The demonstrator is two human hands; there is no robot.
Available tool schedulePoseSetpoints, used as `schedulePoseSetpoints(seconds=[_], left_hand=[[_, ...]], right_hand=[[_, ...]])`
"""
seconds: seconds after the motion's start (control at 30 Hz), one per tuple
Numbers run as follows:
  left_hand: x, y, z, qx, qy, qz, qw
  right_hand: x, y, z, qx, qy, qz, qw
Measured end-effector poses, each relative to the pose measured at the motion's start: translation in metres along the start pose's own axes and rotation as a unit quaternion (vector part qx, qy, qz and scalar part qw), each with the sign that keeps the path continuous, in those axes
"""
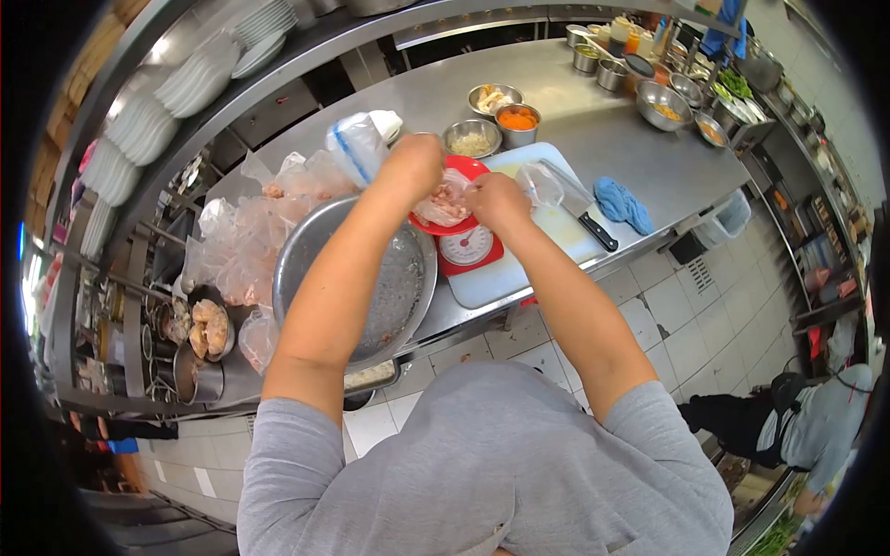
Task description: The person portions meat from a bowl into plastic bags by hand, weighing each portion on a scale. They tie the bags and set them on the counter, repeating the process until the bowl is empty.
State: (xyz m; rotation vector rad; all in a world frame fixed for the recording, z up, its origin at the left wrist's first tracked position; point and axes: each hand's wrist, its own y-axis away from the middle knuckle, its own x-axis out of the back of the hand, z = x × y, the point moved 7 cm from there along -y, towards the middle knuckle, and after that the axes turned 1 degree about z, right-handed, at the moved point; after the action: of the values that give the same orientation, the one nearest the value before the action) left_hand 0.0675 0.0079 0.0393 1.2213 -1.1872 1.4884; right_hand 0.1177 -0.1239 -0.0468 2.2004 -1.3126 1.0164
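Observation:
A clear plastic bag with pieces of pink raw meat point(448, 200) rests in the red pan point(471, 169) of a kitchen scale point(466, 247). My right hand point(501, 202) is closed at the bag's right edge, its fingertips pinching the plastic. At the pan's back left, my left hand point(419, 159) is closed with its fingers curled downward; what they grip is hidden. Below my left forearm stands a large metal basin point(394, 296), wet inside with a few scraps. Left of it lies a heap of filled plastic bags point(243, 243).
A white cutting board point(556, 243) holds a black-handled knife point(598, 230) and another plastic bag point(542, 185). A blue cloth point(623, 205) lies right of it. Behind are bowls of orange shreds point(517, 119) and chopped pale food point(471, 143). Another person point(807, 417) is at far right.

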Motion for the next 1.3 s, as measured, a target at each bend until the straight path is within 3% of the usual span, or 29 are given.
schedulePoseSetpoints(seconds=[0.03,0.1,0.23,0.37,0.57,0.6,0.67,0.87,0.97,1.07,1.2,1.27,1.3], left_hand=[[-0.008,0.001,0.001,0.01,0.004,0.003,1.0],[-0.042,0.002,0.007,0.001,-0.024,-0.121,0.992],[-0.072,-0.003,0.012,-0.014,0.036,-0.075,0.996],[-0.082,-0.003,0.016,0.002,0.039,-0.114,0.993],[-0.024,-0.004,0.004,-0.017,0.085,-0.065,0.994],[-0.011,-0.002,0.003,-0.021,0.083,-0.066,0.994],[0.014,0.0,-0.004,0.02,0.239,-0.073,0.968],[0.046,-0.004,-0.012,0.063,0.308,-0.108,0.943],[0.064,0.0,0.0,0.02,0.246,-0.061,0.967],[0.057,0.004,0.001,0.025,0.274,-0.07,0.959],[0.012,-0.001,-0.002,-0.006,0.244,-0.082,0.966],[-0.017,-0.002,0.007,-0.094,0.123,0.001,0.988],[-0.027,0.0,0.014,-0.094,0.122,0.002,0.988]], right_hand=[[-0.003,-0.004,0.005,0.019,-0.079,0.003,0.997],[-0.009,-0.005,0.013,0.018,-0.081,-0.016,0.996],[-0.008,-0.001,0.017,-0.002,-0.104,0.008,0.995],[-0.013,-0.004,0.021,-0.007,-0.16,0.022,0.987],[0.019,-0.001,0.014,0.007,-0.165,0.084,0.983],[0.019,-0.003,0.012,0.014,-0.163,0.074,0.984],[0.023,-0.004,0.007,0.021,-0.161,0.068,0.984],[0.021,0.001,-0.005,-0.006,-0.154,0.028,0.988],[0.012,-0.005,0.005,-0.018,-0.161,0.038,0.986],[0.01,-0.007,0.011,0.02,-0.154,0.058,0.986],[0.009,-0.006,0.016,0.011,-0.152,0.044,0.987],[0.008,-0.005,0.014,0.019,-0.142,0.044,0.989],[0.009,-0.004,0.012,0.021,-0.147,0.046,0.988]])
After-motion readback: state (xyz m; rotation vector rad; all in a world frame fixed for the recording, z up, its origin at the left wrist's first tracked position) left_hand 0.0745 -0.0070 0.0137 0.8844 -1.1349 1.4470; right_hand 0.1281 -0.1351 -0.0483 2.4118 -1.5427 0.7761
